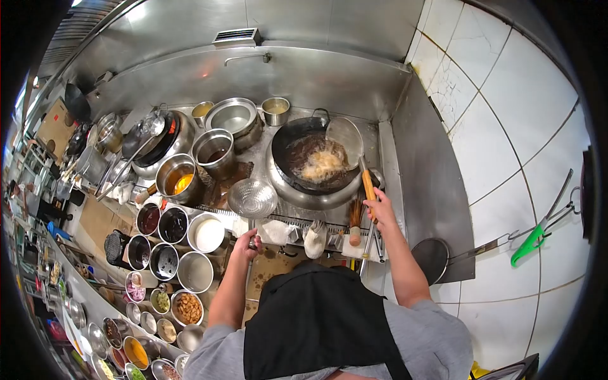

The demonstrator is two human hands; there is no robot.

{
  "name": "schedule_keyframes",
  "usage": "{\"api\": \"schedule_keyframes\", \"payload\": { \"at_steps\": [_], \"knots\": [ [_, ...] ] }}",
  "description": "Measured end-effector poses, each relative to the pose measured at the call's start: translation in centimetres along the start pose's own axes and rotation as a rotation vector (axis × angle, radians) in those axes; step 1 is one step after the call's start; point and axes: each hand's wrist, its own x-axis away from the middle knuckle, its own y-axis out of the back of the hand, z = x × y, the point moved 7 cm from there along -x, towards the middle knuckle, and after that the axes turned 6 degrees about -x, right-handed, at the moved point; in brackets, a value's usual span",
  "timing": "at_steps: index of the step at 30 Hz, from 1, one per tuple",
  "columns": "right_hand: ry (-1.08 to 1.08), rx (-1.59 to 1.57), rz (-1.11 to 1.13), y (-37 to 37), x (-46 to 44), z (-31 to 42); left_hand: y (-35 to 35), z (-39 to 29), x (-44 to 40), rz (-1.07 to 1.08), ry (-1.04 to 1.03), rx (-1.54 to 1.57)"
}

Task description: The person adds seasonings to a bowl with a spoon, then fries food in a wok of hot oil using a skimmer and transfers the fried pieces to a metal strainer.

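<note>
My right hand [380, 209] is wrapped round the wooden handle of a mesh strainer [344, 137], whose bowl rests over the right side of a black wok [291, 136]. Pale, bubbling food [323, 163] sits in dark liquid inside the wok. My left hand [247, 246] grips the handle of a perforated metal ladle [252, 198], held to the left of the wok, above the counter edge. Nothing can be made out in the ladle's bowl.
Metal pots [215, 152] stand left of the wok, beside a second wok [147, 139]. Containers of sauces and ingredients [188, 308] fill the lower left. A brush [355, 228] and cloths [315, 239] lie along the front edge. A round strainer [430, 259] hangs at the right wall.
</note>
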Motion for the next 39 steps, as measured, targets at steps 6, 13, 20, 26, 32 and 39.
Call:
{"api": "schedule_keyframes", "payload": {
  "at_steps": [6, 13, 20, 26, 32, 39],
  "knots": [
    [-0.235, -0.437, 0.229, -1.7, -0.2, -3.3, -1.7, 0.4, 4.4, -0.057, -0.155, -0.201],
    [-0.306, -0.501, 0.373, -4.7, 1.3, -4.0, -3.3, 0.7, 5.3, -0.097, -0.217, -0.294],
    [-0.209, -0.338, 0.311, -6.2, 4.3, -3.3, -4.5, 1.7, 5.0, -0.028, -0.172, -0.287],
    [-0.220, -0.384, 0.295, -5.6, 5.9, -3.6, -6.5, 3.0, 6.9, -0.022, -0.120, -0.274],
    [-0.204, -0.359, 0.285, -5.7, 7.5, -3.5, -7.4, 4.1, 6.5, 0.039, -0.049, -0.182],
    [-0.219, -0.456, 0.309, -7.8, 10.3, -3.0, -10.3, 4.8, 6.5, 0.098, -0.028, -0.045]
  ]
}}
